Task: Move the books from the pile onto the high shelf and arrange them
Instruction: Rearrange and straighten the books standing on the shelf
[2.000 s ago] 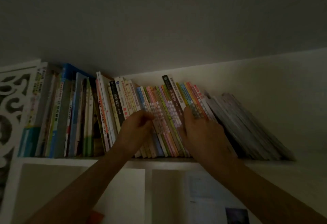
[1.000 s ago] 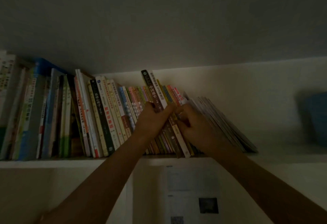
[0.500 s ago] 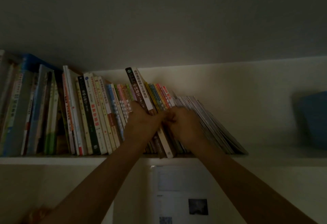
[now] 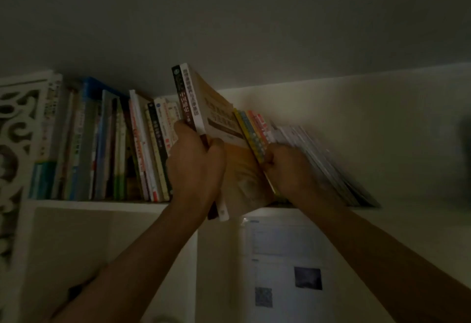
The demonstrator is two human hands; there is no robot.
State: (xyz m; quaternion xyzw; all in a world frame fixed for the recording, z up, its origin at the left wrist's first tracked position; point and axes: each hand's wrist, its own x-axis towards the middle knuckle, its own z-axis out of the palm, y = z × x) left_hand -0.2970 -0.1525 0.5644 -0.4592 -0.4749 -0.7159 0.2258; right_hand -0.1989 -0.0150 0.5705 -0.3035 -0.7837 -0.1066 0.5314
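Now half out of the row at centre frame: two tall books, pulled forward since a moment ago, left hand grip curled round their spines. Right hand grip pressed against the leaning books beside, fingers curled. Probably a reshuffle on the high shelf, not yet tidy.

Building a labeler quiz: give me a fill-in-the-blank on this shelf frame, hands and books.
1. The left hand grips two books, one with a dark spine and one with a ____ spine.
2. Those two books stick out past the ____ edge of the high shelf.
3. The right hand holds back the leaning books, which tilt toward the ____.
4. The carved white panel stands at the shelf's ____ end.

Missing: white; front; left; left
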